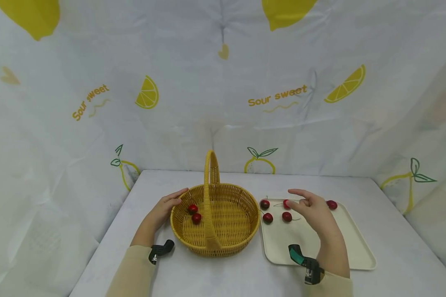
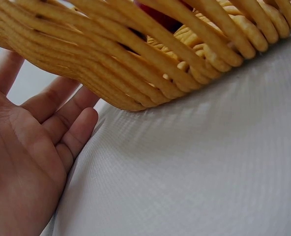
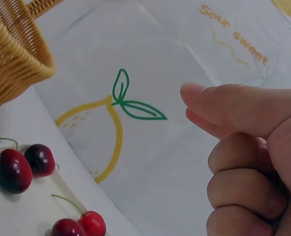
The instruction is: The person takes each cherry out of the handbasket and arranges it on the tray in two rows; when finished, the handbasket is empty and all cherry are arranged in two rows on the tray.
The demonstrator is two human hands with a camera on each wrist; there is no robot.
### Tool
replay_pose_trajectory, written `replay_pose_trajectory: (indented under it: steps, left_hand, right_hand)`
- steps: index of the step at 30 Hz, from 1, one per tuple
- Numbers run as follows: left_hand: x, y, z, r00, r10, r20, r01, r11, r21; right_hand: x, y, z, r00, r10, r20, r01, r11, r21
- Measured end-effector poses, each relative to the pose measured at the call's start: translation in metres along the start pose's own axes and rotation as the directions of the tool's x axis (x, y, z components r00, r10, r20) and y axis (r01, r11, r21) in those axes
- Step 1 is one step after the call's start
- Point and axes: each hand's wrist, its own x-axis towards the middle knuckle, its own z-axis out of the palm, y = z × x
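Observation:
A yellow wicker basket (image 1: pixel 230 247) with a tall arched handle stands on the white table, two red cherries (image 1: pixel 196 218) lying inside at its left. My left hand (image 1: pixel 164 210) rests against the basket's left side, its fingers fairly straight along the outside in the left wrist view. To the right is a cream tray (image 1: pixel 342 255) with several stemmed dark red cherries (image 1: pixel 287 216) along its far part. Above the tray hovers my right hand (image 1: pixel 317 214), thumb and index finger apart with nothing between them, the other fingers curled. It partly hides the tray's far row.
The basket handle (image 1: pixel 208 198) rises across the basket's middle. Behind the table (image 1: pixel 226 280) hangs a white cloth (image 1: pixel 193 123) printed with lemons and lettering. The tray's left edge stands close beside the basket.

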Motion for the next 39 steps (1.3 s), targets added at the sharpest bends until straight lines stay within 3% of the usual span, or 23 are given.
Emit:
replay_pose_trajectory:
  steps: [8, 17, 22, 28, 39]
  left_hand:
    - [0.000, -0.001, 0.000, 1.000, -0.004, -0.001, 0.004, 1.000, -0.006]
    - [0.000, -0.001, 0.000, 1.000, -0.010, -0.008, 0.010, 1.000, -0.005]
    - [0.001, -0.001, -0.001, 1.000, -0.011, -0.001, 0.011, 1.000, -0.014]
    - [0.001, 0.000, -0.001, 1.000, -0.013, -0.007, 0.013, 1.000, -0.008]
    - [0.001, -0.001, -0.001, 1.000, -0.004, 0.006, 0.004, 1.000, -0.007]
  right_hand:
    - [-0.008, -0.027, 0.012, 0.999, -0.042, -0.025, 0.046, 0.984, 0.174]
    - [-0.005, -0.053, 0.041, 0.991, -0.100, 0.083, 0.065, 0.932, 0.356]
    - [0.001, -0.065, 0.062, 0.975, -0.177, 0.133, 0.123, 0.931, 0.343]
    - [0.010, -0.079, 0.087, 0.958, -0.214, 0.189, 0.149, 0.940, 0.308]
    - [0.035, -0.110, 0.118, 0.898, -0.312, 0.310, 0.240, 0.938, 0.249]
